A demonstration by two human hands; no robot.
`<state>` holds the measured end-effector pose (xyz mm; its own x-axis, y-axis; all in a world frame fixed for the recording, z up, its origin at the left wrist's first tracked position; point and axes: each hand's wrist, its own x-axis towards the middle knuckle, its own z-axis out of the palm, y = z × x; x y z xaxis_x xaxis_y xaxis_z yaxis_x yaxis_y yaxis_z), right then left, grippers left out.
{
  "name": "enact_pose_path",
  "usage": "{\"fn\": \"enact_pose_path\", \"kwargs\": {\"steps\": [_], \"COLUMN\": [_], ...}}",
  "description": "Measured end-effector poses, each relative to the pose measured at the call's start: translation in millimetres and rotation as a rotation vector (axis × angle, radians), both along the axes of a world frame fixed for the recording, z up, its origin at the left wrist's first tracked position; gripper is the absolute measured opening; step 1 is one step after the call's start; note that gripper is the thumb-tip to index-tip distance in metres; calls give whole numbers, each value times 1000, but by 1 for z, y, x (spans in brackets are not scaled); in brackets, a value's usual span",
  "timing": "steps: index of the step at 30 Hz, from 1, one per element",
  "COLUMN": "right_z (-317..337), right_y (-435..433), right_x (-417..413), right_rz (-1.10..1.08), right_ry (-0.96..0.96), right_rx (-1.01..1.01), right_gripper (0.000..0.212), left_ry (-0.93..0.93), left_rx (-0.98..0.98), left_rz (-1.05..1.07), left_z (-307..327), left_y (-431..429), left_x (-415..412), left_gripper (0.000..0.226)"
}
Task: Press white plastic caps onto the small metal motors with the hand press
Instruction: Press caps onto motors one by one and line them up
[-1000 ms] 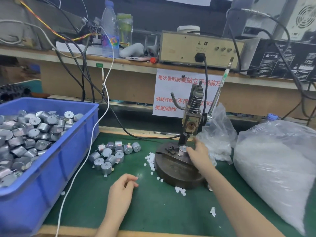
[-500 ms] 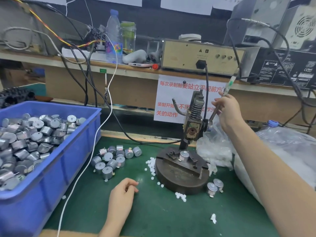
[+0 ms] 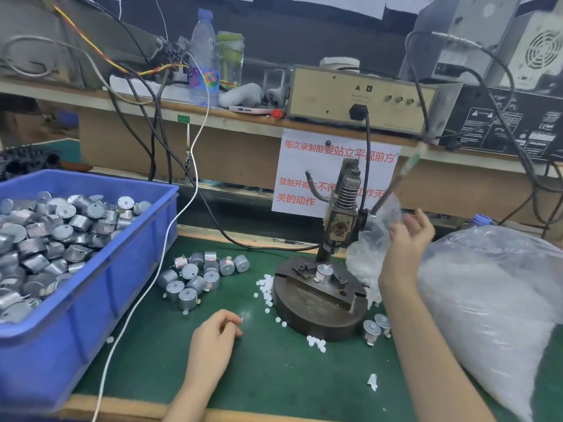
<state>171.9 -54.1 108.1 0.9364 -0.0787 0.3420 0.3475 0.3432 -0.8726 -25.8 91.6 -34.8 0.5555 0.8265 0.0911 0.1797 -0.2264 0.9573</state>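
A small silver metal motor [image 3: 323,273] sits on the dark round-based hand press [image 3: 320,303], centre frame. Right of it the right hand [image 3: 406,239] is blurred, its fingers released. The left hand [image 3: 213,335], lower centre, is curled; I cannot tell whether it holds anything.

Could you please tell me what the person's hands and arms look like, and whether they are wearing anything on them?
The left hand and right hand are bare, with no gloves. No sleeves show on either forearm up to the picture's edge. I see no watch, bracelet or ring, though the right hand is motion-blurred, so small details there cannot be told.
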Motion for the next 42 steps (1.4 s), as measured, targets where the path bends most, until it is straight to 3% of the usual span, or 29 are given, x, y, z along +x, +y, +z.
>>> {"fn": "enact_pose_path", "kwargs": {"steps": [3, 6, 9, 13, 15, 19, 26, 28, 30, 33, 37, 42], "right_z": [-49, -96, -110, -107, -104, -97, -119, -128, -135, -142, -147, -144], "right_y": [3, 17, 31, 40, 40, 33, -31, -47, -56, -62, -63, -58], "right_x": [-2, -16, -21, -11, -6, -10, -47, -55, -58, -57, -52, -54], "right_rz": [-96, -14, -32, -18, -32, -92, -14, 9, 12, 21, -21, -201], "right_ry": [167, 50, -165, -234, -269, -323, -301, -298, -337, -340, -274, -419], "right_rx": [-367, -786, -969, -1151, -1225, -1226, -960, -979, -1045, -1139, -1212, -1286], "right_gripper": [34, 33, 35, 53, 50, 26, 28, 27, 23, 24, 38, 40], "left_ry": [-5, -4, -7, -8, -10, -14, 25, 175, 308, 349, 443, 502], "left_rx": [2, 7, 1, 8, 14, 17, 82, 434, 838, 1113, 1105, 1060], "left_rz": [0, 8, 14, 22, 22, 13, 10, -44, -189, -390, -465, -391], "left_z": [-1, 0, -1, -3, -3, -2, -4, -5, -5, -4, -4, -15], "left_y": [1, 1, 2, 3, 3, 4, 3, 0, -7, -14, -12, -8], "left_x": [0, 1, 1, 2, 3, 3, 5, 9, 16, 24, 29, 36], "left_gripper": [29, 29, 28, 28, 28, 28, 26, 18, 29, 40, 43, 50]}}
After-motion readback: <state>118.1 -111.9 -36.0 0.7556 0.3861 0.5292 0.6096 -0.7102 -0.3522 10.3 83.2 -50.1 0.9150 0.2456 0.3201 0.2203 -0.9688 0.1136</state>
